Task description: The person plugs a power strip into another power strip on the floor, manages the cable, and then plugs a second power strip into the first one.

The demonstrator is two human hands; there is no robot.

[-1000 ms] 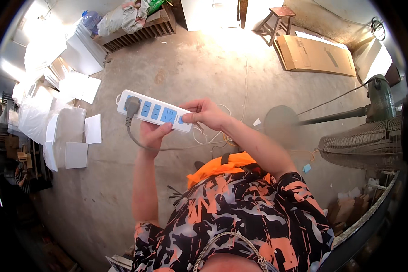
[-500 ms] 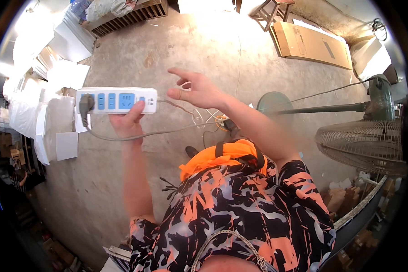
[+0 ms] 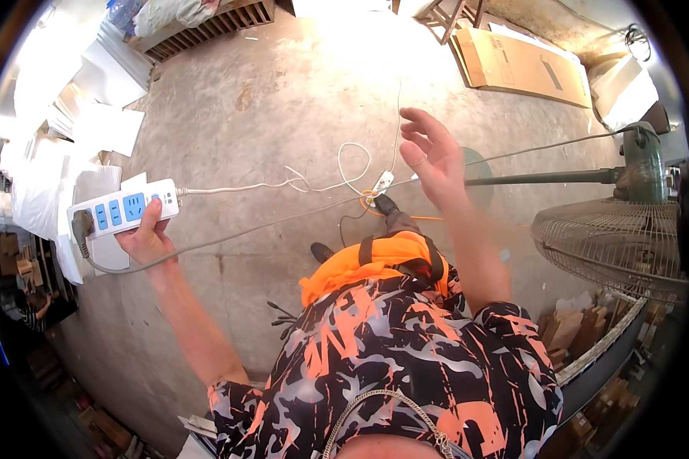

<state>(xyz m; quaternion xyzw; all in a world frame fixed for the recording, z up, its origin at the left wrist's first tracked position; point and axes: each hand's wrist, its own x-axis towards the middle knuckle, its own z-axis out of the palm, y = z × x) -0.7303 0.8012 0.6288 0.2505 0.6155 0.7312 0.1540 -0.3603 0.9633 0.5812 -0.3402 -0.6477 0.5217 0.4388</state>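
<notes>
My left hand [image 3: 149, 239] grips a white power strip [image 3: 167, 200] with blue sockets, thumb on its upper face near the right end. A dark plug [image 3: 83, 223] sits in the socket at the strip's left end, and its grey cord [image 3: 260, 220] runs across to the right. From the strip's right end a white cord [image 3: 237, 188] loops down toward another white power strip [image 3: 383, 181] on the floor by my foot. My right hand [image 3: 434, 157] is raised in the air with fingers apart, holding nothing.
A green standing fan [image 3: 612, 237] with a wire cage is at the right, its round base [image 3: 476, 164] behind my right forearm. Flat cardboard [image 3: 524, 69] lies at the far right. White boards [image 3: 115, 126] are stacked at the left. An orange cord [image 3: 369, 205] lies by my shoe.
My left hand has carried the power strip left and slightly nearer, stretching its white cord out. My right hand has moved right, away from the strip.
</notes>
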